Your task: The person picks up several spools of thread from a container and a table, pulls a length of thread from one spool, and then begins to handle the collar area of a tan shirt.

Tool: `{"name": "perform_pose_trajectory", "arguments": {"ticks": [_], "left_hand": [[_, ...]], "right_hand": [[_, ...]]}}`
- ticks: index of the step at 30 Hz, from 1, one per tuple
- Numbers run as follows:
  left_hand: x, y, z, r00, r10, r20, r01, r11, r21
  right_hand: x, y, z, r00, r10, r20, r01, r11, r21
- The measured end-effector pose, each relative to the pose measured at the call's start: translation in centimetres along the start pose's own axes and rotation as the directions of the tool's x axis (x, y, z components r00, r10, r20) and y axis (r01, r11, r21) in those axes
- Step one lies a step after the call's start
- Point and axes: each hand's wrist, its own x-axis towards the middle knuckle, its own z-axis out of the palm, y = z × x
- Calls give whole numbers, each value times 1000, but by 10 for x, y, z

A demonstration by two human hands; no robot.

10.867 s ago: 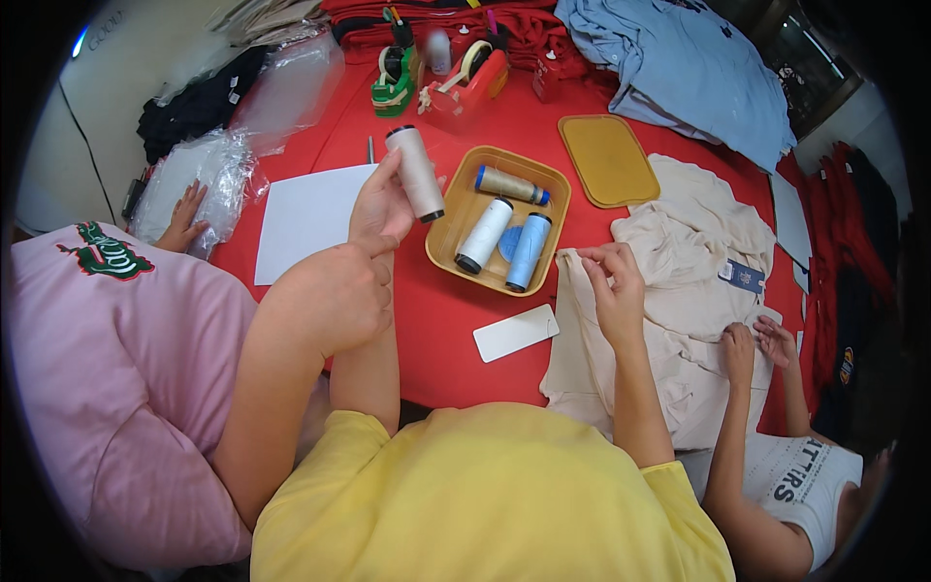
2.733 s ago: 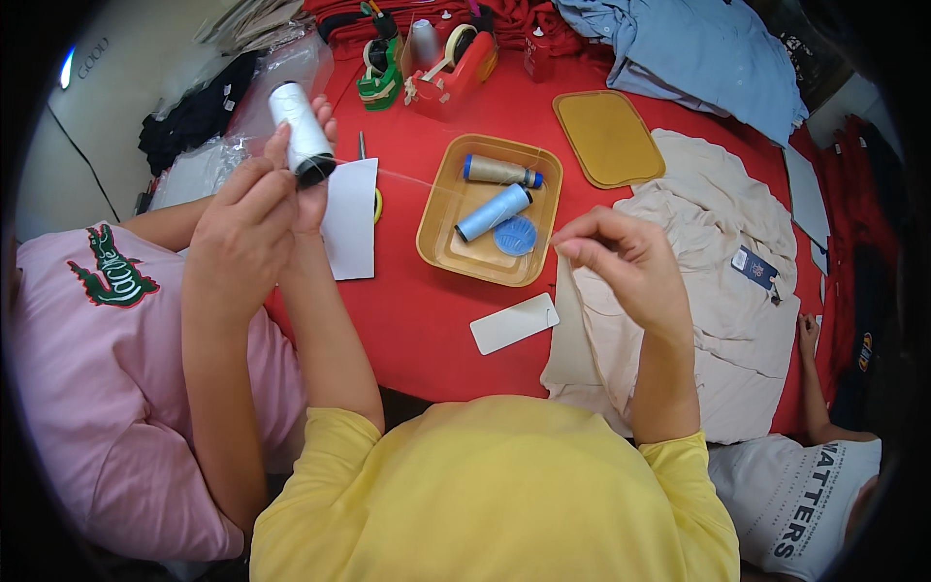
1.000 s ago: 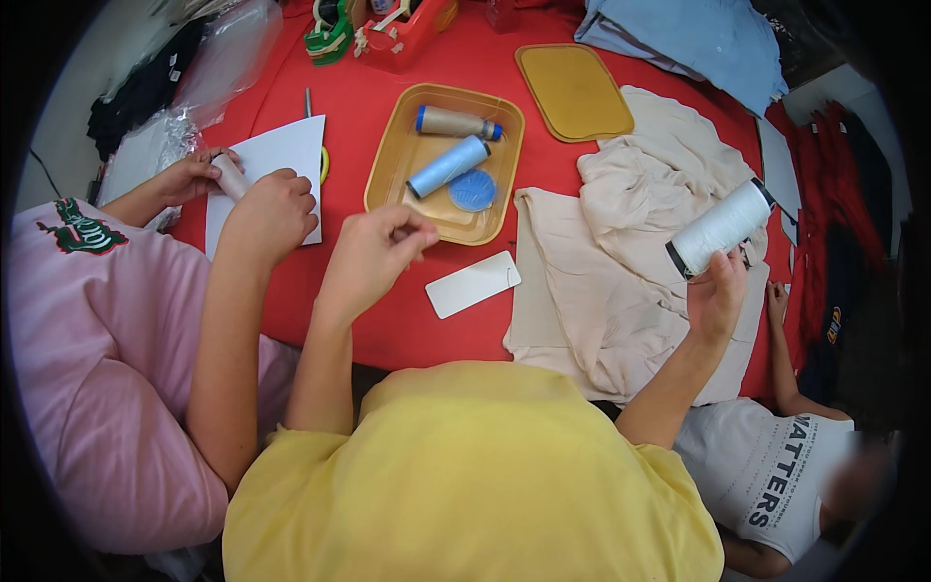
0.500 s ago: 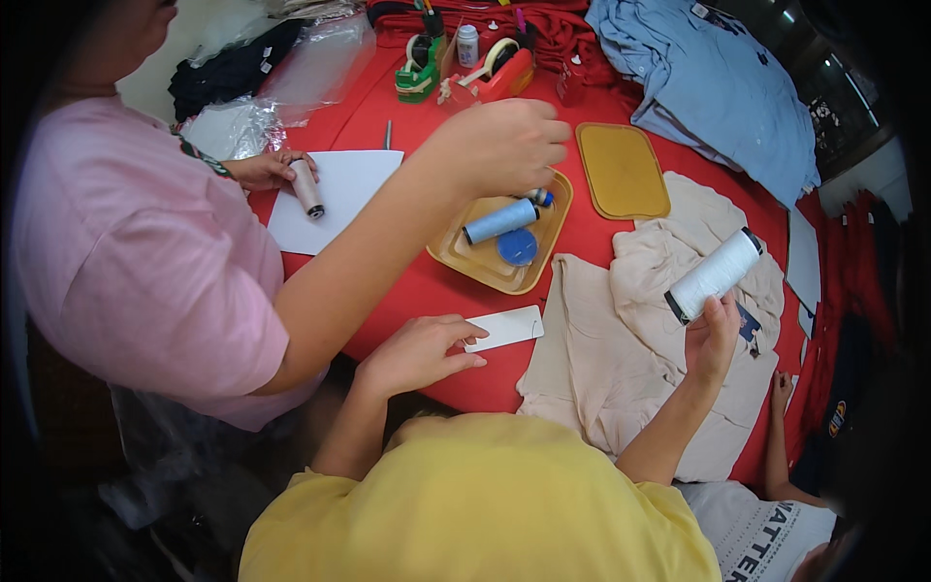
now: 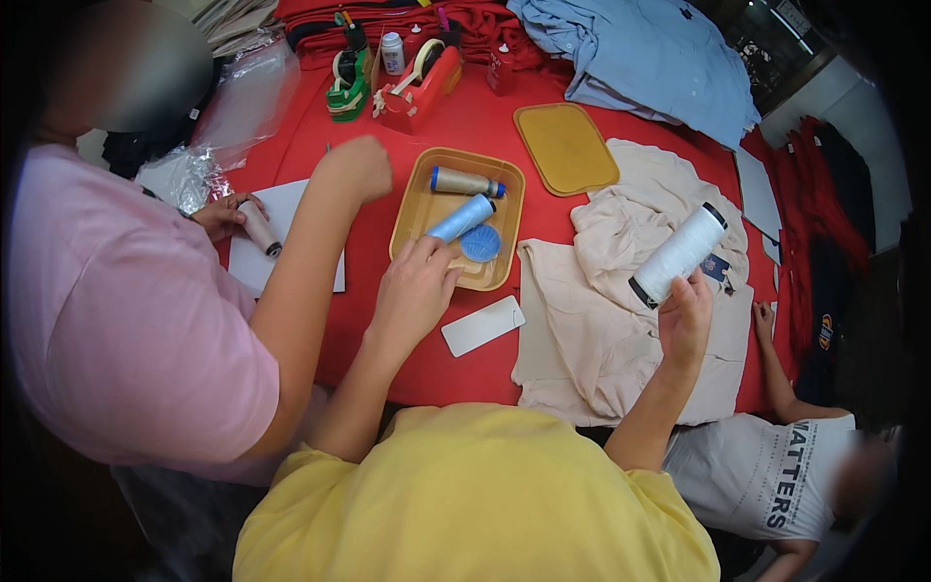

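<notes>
My right hand (image 5: pixel 685 320) is shut on a big white thread spool (image 5: pixel 679 254) with a black end, held tilted above a beige garment (image 5: pixel 582 339). My left hand (image 5: pixel 415 291) reaches to the near rim of a tan tray (image 5: pixel 407 209), fingertips beside a light blue spool (image 5: pixel 461 218); it holds nothing that I can see. Also in the tray lie a grey-blue spool (image 5: pixel 464 181) and a round blue bobbin (image 5: pixel 479 243). A white card (image 5: pixel 482 326) lies on the red table (image 5: pixel 388 349) just right of my left wrist.
A person in pink on my left stretches a forearm (image 5: pixel 310 252) over white paper (image 5: pixel 247 267) and holds a beige spool (image 5: pixel 259 228). Another person's hand (image 5: pixel 762 316) rests at the garment's right edge. Tan lid (image 5: pixel 565 147), tape dispensers (image 5: pixel 417 82), blue shirt (image 5: pixel 659 58) lie farther back.
My left hand has moved from the table by the white card up to the tray's near rim. The person in pink has pulled their arm left, off the tray. My right hand keeps the white spool.
</notes>
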Motion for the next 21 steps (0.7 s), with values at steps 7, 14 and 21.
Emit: {"name": "perform_pose_trajectory", "arguments": {"ticks": [7,14,21], "left_hand": [[52,-24,29,967,-164,197,112,962,249],[55,-34,62,967,-228,116,186,938,291],[52,-28,53,953,-279,115,255,948,188]], "right_hand": [[-20,0,3,999,5,-38,-5,1000,-15],[-13,11,20,994,98,55,-97,995,-21],[6,26,32,978,162,128,-158,986,-44]]}}
